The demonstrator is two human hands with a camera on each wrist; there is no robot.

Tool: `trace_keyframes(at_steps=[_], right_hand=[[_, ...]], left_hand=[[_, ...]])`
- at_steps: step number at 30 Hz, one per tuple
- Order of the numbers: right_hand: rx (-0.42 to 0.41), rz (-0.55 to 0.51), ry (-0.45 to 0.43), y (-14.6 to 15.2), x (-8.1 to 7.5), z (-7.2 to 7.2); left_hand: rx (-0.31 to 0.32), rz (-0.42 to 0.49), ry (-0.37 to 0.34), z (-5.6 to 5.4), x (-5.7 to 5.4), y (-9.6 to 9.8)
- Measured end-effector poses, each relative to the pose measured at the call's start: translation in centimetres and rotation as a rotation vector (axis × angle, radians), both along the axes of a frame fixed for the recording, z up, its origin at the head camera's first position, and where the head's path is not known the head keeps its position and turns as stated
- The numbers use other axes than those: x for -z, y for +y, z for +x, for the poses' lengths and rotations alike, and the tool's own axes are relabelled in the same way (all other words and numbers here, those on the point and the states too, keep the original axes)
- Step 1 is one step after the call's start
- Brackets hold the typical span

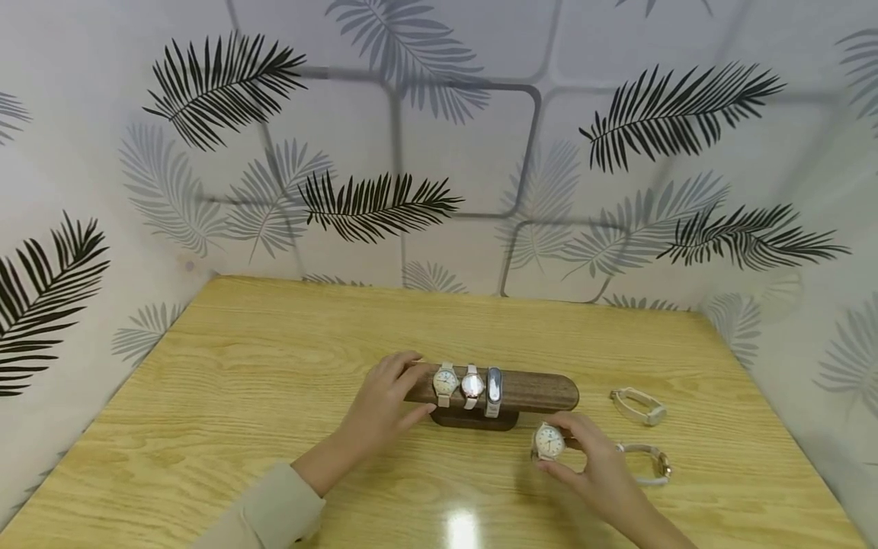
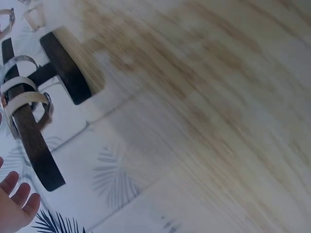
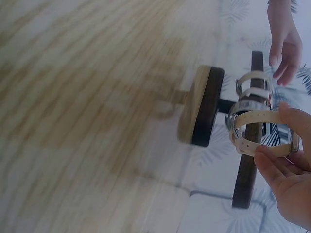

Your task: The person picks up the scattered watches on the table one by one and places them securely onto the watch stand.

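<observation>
A dark wooden watch stand (image 1: 535, 390) carries a round-faced watch (image 1: 445, 381), a rose-gold watch (image 1: 472, 386) with a white strap, and a slim fitness band (image 1: 494, 390). My left hand (image 1: 387, 396) is at the stand's left end, fingers loosely bent; the left wrist view shows a small gap between its fingers (image 2: 20, 194) and the bar. Between thumb and fingers, my right hand (image 1: 595, 461) pinches a watch (image 1: 549, 441) with a round white dial, in front of the stand's right end. Its cream strap (image 3: 260, 117) is fastened in a loop, as the right wrist view shows.
Two more watches lie on the wooden table (image 1: 274, 343) at the right: a white-strapped one (image 1: 639, 406) farther back and a gold-cased one (image 1: 661, 463) beside my right hand. A leaf-patterned wall covering (image 1: 453, 252) borders the table's back edge.
</observation>
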State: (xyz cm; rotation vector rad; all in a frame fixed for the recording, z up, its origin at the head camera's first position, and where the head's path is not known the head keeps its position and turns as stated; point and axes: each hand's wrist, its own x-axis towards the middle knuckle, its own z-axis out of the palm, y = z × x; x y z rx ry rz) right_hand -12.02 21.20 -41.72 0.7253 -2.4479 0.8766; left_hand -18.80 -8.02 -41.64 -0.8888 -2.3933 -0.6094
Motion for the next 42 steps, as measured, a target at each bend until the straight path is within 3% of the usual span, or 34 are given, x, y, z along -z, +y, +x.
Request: trace_keyframes(at_steps=[9, 19, 31, 42], right_hand=[[0.064, 0.051, 0.019, 2.7, 0.4, -0.6], [0.130, 0.051, 0.065, 4.5, 0.5, -1.9], [0.071, -0.026, -0.039, 4.8, 0.4, -4.4], [0.016, -0.062, -0.060, 5.1, 0.9, -5.7]], left_hand=[[-0.084, -0.098, -0.084, -0.9, 0.6, -1.1], [-0.057, -0.133, -0.075, -1.3, 0.6, -1.4], [-0.065, -0.153, -0.198, -1.3, 0.1, -1.2], [-0.055, -0.180, -0.182, -1.3, -0.1, -0.9]])
